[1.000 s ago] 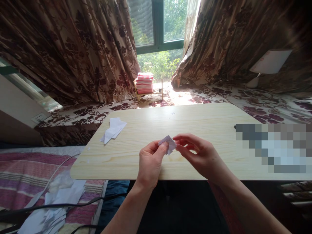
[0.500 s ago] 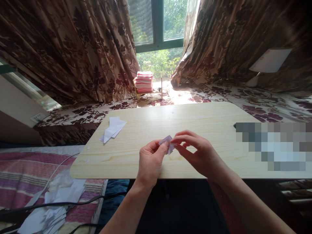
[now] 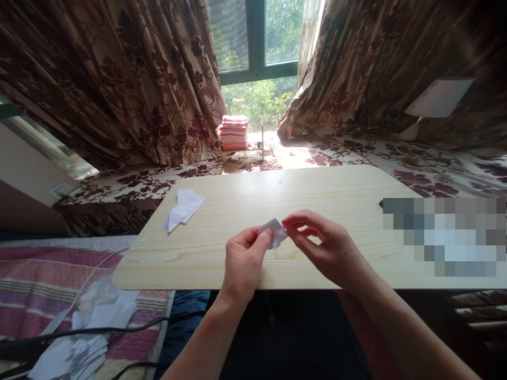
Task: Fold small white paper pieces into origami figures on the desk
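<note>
My left hand (image 3: 244,258) is closed on a small folded piece of white paper (image 3: 277,228), with the thumb pressed flat on its face. The paper has several pointed corners and faint marks, and it is held above the front half of the table. At its right edge is my right hand (image 3: 322,240), with thumb and forefinger curved and slightly apart at the tips. Whether those fingertips still touch the paper's corner is hard to tell. Several white paper pieces (image 3: 184,207) lie overlapping at the table's left side.
The pale wooden table (image 3: 222,269) has small paper scraps on it. At its right lies a blurred-out item (image 3: 447,237). Beyond stand folded pink cloths (image 3: 233,133) on a small rack and a lamp (image 3: 439,97). More paper (image 3: 105,314) and black cables (image 3: 154,321) are at lower left.
My right hand has shifted slightly right, away from the middle of the paper, uncovering more of its right side. My left hand keeps its hold almost unmoved.
</note>
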Motion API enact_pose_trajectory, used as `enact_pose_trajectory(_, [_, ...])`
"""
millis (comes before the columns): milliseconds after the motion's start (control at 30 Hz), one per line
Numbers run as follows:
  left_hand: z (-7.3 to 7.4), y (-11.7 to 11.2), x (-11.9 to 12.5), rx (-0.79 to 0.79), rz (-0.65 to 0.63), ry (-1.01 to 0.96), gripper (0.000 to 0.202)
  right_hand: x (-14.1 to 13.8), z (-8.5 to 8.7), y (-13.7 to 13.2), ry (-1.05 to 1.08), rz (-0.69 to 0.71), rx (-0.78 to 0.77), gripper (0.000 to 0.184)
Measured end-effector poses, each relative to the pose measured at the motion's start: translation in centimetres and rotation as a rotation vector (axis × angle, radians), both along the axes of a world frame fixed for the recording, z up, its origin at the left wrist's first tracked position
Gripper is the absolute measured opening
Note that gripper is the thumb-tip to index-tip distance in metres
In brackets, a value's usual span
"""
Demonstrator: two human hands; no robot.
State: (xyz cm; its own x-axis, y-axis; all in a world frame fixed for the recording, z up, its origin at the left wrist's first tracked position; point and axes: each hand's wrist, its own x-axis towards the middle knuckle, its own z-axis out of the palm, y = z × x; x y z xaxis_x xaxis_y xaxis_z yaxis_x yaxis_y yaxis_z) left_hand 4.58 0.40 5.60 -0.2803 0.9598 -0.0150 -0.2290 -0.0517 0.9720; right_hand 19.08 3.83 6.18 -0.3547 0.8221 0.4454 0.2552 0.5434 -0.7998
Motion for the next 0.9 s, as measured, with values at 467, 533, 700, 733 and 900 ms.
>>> enact_pose_trajectory(467, [-0.1,0.1,0.1,0.008,0.014,-0.032,0.013,-0.5,0.2,-0.3,-0.013,-0.017,-0.103,0.023])
enact_pose_trajectory(533, [-0.3,0.1,0.1,0.001,0.013,-0.067,0.013,-0.4,0.3,-0.3,-0.001,-0.029,-0.152,0.025])
enact_pose_trajectory(700, [-0.6,0.2,0.0,-0.017,-0.006,-0.154,0.011,-0.5,-0.4,-0.3,0.089,0.017,-0.314,0.021])
enact_pose_trajectory(733, [-0.6,0.2,0.0,-0.015,-0.008,-0.162,0.011,-0.5,-0.6,-0.3,0.096,0.043,-0.335,0.021])
enact_pose_trajectory(900, [-0.5,0.3,0.0,-0.007,-0.009,-0.162,0.012,-0.8,-1.1,-0.3,0.129,-0.022,-0.279,0.018])
